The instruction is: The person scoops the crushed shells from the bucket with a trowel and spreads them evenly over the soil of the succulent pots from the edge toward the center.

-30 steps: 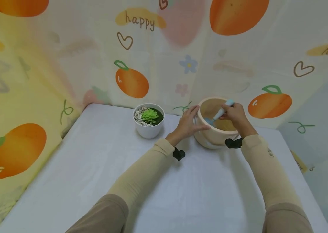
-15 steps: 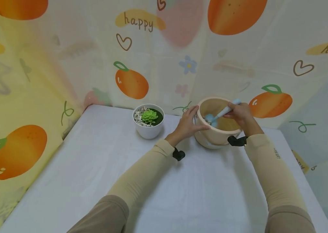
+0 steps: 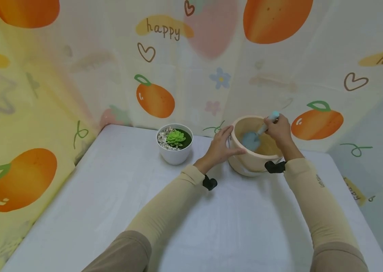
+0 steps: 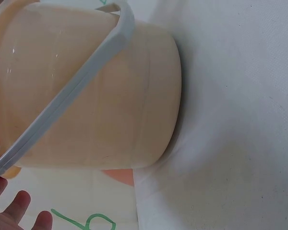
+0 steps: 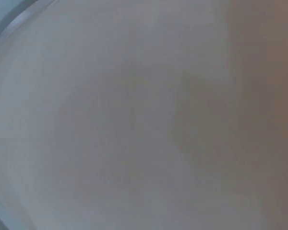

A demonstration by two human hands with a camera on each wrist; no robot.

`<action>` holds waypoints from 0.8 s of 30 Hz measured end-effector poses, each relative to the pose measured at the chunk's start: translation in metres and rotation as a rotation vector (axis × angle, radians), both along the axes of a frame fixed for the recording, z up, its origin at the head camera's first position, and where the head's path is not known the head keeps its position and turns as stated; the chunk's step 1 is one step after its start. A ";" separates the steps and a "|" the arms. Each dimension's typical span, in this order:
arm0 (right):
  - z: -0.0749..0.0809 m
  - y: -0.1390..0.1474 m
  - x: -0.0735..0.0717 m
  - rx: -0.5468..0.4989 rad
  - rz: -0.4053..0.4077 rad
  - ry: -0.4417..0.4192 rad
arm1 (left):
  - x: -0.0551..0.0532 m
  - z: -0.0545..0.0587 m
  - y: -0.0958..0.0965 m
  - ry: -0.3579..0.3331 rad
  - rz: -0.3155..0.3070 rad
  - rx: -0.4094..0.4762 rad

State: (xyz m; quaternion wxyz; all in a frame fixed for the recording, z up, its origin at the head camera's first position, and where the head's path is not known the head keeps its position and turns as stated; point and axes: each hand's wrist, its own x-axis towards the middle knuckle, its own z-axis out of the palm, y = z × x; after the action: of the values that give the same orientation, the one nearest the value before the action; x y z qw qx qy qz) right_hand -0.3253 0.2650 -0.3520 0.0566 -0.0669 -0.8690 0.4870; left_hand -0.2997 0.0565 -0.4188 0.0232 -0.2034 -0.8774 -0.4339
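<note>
The left hand (image 3: 216, 148), fingers spread and nearly straight, rests against the cream bucket (image 3: 250, 160) upright on the white table (image 3: 191, 215), near the potted succulent (image 3: 174, 155). The right hand (image 3: 279, 132) grips the blue scoop (image 3: 251, 141) by its handle, head inside the bucket, perhaps touching its wall; the blurred right wrist view cannot settle that.

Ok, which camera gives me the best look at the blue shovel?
The head view: it shows most of the blue shovel, reaching into the bucket from the right hand. The left wrist view shows the bucket's outside but no shovel; the right wrist view is too blurred to make it out.
</note>
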 end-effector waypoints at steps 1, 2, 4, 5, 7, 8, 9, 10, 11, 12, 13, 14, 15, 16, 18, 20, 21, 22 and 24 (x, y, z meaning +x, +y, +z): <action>-0.002 0.000 0.000 0.070 0.017 0.008 | 0.000 0.000 0.000 0.002 0.000 0.004; -0.003 -0.001 0.000 0.134 0.041 0.007 | 0.001 -0.001 0.000 0.001 0.001 0.011; -0.006 -0.002 0.001 0.233 0.089 -0.002 | 0.001 -0.001 0.000 0.002 0.001 0.013; -0.008 -0.003 0.001 0.269 0.112 -0.008 | 0.002 -0.002 0.001 0.003 0.002 0.009; -0.010 -0.004 0.002 0.312 0.149 -0.020 | 0.002 -0.002 0.001 0.001 -0.005 0.009; -0.010 -0.005 0.003 0.318 0.165 -0.028 | 0.003 -0.003 0.001 -0.002 -0.006 0.006; -0.011 -0.007 0.004 0.328 0.172 -0.031 | 0.003 -0.003 0.001 -0.003 -0.008 0.004; -0.011 -0.007 0.004 0.335 0.177 -0.033 | 0.003 -0.003 0.001 -0.004 -0.008 0.002; -0.011 -0.008 0.004 0.334 0.181 -0.036 | 0.003 -0.004 0.001 -0.004 -0.006 0.000; -0.011 -0.009 0.004 0.322 0.183 -0.038 | 0.003 -0.004 0.001 -0.003 -0.008 0.003; -0.011 -0.010 0.003 0.304 0.182 -0.043 | 0.003 -0.004 0.001 -0.002 -0.007 0.003; -0.011 -0.010 0.003 0.282 0.178 -0.047 | 0.003 -0.004 0.001 0.002 -0.006 0.001; -0.011 -0.010 0.003 0.258 0.172 -0.055 | 0.003 -0.004 0.001 0.005 -0.005 0.001; -0.011 -0.010 0.002 0.222 0.170 -0.062 | 0.003 -0.003 0.001 0.006 -0.004 -0.001; -0.011 -0.010 0.002 0.153 0.171 -0.076 | 0.001 -0.003 0.001 0.008 -0.002 -0.002; -0.010 -0.010 0.002 0.108 0.175 -0.088 | 0.000 -0.003 0.001 0.009 0.001 -0.002; -0.010 -0.010 0.002 0.087 0.180 -0.091 | 0.000 -0.003 0.002 0.008 0.002 -0.001; -0.010 -0.010 0.002 0.072 0.184 -0.092 | -0.001 -0.003 0.001 0.010 0.004 -0.002; -0.010 -0.010 0.002 0.053 0.181 -0.093 | 0.000 -0.003 0.001 0.012 0.007 -0.006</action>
State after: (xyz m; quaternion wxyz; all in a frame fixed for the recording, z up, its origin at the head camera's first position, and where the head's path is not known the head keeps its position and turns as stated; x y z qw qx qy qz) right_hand -0.3236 0.2553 -0.3622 -0.0262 -0.0092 -0.8859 0.4631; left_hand -0.3001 0.0576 -0.4219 0.0292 -0.2028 -0.8793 -0.4299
